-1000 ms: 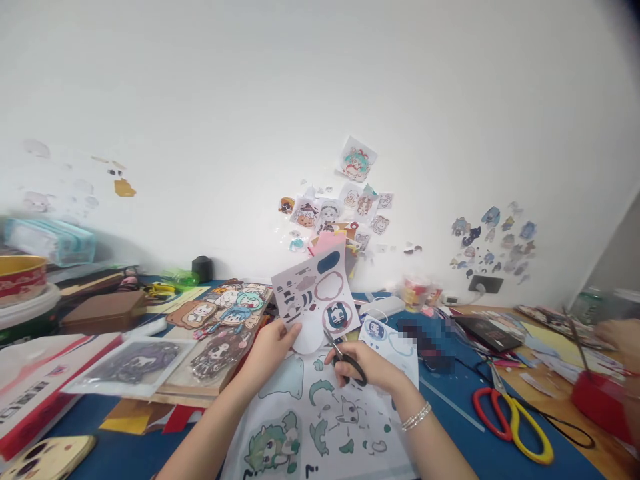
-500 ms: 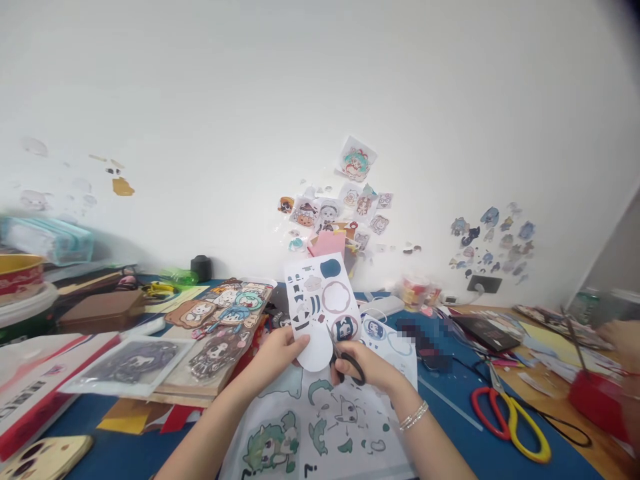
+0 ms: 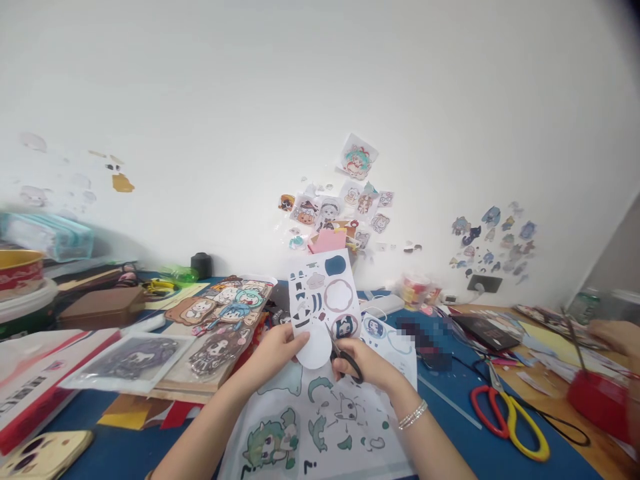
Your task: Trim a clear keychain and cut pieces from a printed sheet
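My left hand pinches the lower left edge of a white printed sheet, which bears dark blue shapes, a ring outline and a small round character. My right hand grips black-handled scissors, their blades at the sheet's lower right, close to the round character. Below the blades a rounded white paper piece bulges from the sheet; whether it is still joined cannot be made out. Under both hands lies a large sheet printed with a green dragon figure and its separate parts.
Red-and-yellow-handled scissors lie on the blue mat at right. Character cutouts cover a stack on the left, near a brown box. Another person's hand is at far right, above a red container.
The sheet has tilted slightly and its upper part has shifted a little to the right. Both hands keep nearly the same place. At far right, the other person's hand has moved slightly.
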`<action>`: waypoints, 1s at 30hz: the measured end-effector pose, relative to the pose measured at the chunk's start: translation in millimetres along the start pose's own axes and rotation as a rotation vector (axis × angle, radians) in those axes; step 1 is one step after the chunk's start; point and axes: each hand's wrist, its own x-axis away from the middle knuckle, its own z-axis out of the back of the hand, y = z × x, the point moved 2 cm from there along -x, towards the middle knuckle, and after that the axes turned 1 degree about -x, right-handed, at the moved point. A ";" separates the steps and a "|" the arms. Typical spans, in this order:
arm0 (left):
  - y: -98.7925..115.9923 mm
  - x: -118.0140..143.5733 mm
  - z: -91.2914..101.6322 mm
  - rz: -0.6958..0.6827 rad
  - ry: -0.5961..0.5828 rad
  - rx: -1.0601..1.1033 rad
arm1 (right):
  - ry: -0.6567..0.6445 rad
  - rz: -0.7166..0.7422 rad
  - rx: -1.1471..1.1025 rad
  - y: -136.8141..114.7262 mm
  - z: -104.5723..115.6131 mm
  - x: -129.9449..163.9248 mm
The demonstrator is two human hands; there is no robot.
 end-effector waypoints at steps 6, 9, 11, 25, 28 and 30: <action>3.7 1.7 1.6 -0.003 -0.006 0.004 | 0.012 -0.009 -0.034 1.0 0.8 -0.1; 4.1 2.1 2.4 -0.005 0.005 -0.021 | 0.021 -0.013 -0.031 -0.6 0.8 0.6; 3.7 1.9 2.5 -0.008 0.013 -0.032 | 0.026 -0.019 -0.023 -1.0 0.7 1.0; 10.9 4.4 2.2 0.004 -0.014 0.001 | 0.060 -0.049 -0.033 0.8 0.8 0.8; 10.2 3.5 1.8 0.001 -0.023 0.006 | 0.055 -0.041 -0.049 2.5 0.8 0.3; 9.0 2.9 1.6 0.000 -0.028 0.007 | 0.057 -0.034 -0.053 3.6 1.2 0.3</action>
